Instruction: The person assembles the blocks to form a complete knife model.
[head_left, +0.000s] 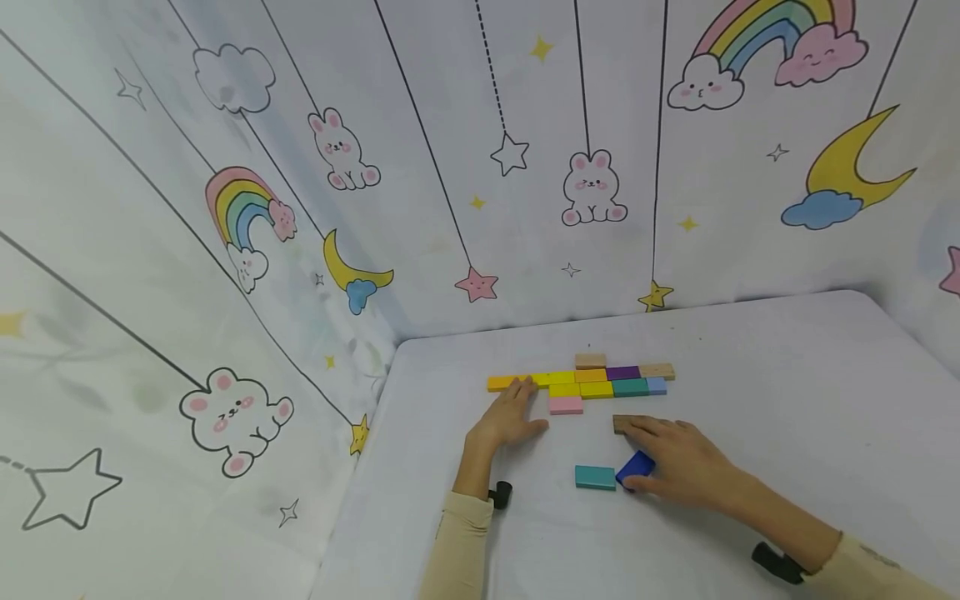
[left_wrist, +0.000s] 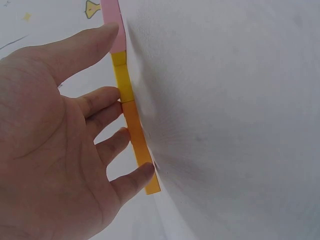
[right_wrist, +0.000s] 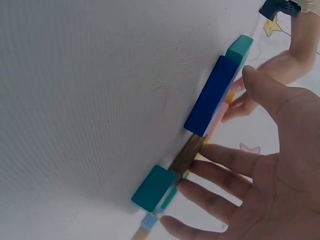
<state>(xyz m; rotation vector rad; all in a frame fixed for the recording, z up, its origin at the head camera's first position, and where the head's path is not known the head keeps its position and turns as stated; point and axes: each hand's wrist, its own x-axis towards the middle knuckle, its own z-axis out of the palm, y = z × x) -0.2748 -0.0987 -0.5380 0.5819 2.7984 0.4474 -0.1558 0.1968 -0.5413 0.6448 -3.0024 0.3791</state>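
My left hand [head_left: 508, 418] reaches to the left end of a flat pattern of coloured blocks. Its fingertips touch the orange block [left_wrist: 137, 132] and yellow block [left_wrist: 124, 82], and its thumb is beside the pink block [head_left: 566, 405]. The right hand [head_left: 686, 462] is spread low over loose blocks, its fingers nearly straight. Its fingertips are at the brown block [head_left: 621, 424] and its thumb is by the dark blue block [head_left: 634, 468], which lies askew. A teal block [right_wrist: 154, 188] near these fingers shows in the right wrist view; in the head view the hand hides it.
Another teal block [head_left: 595, 477] lies left of the blue one. The pattern also has a purple block [head_left: 622, 372], a green block [head_left: 630, 387], a light blue block [head_left: 656, 386] and plain wooden blocks [head_left: 590, 361]. A printed cloth wall [head_left: 525, 250] stands behind the white table [head_left: 787, 400].
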